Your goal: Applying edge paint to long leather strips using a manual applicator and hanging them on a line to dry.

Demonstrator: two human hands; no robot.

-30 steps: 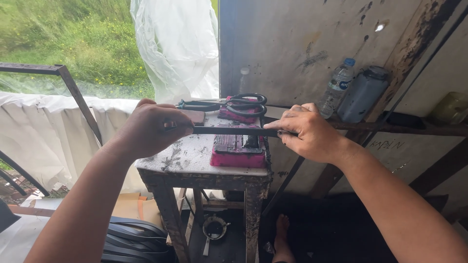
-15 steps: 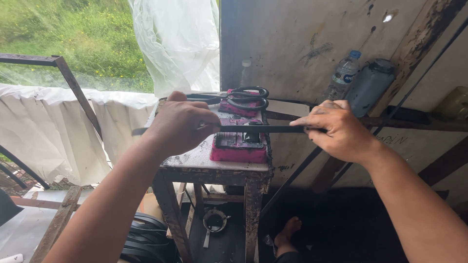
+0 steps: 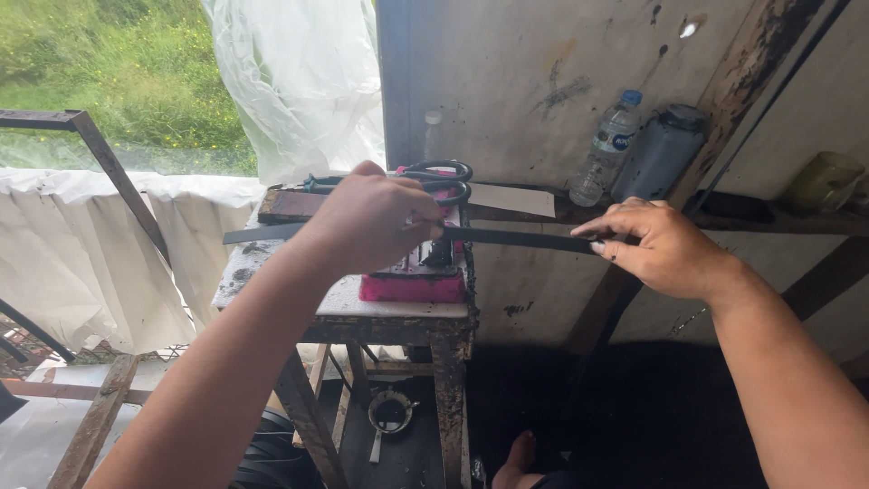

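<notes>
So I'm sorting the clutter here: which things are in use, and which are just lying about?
In use:
left hand
right hand
black strip, held by both
pink device under it
small table

Lying about:
scissors
water bottle
grey container

The long flat black strip (image 3: 516, 238) spans above the small stained wooden tabletop (image 3: 272, 263), barring the way across its middle. At the tabletop's back edge the black-handled scissors (image 3: 434, 177) and the pink block-shaped device (image 3: 412, 285) crowd the right corner. Open room lies off the tabletop's right edge, below the strip; the clear plastic bottle (image 3: 608, 149) and grey canister (image 3: 659, 156) fill the wall ledge behind.
</notes>
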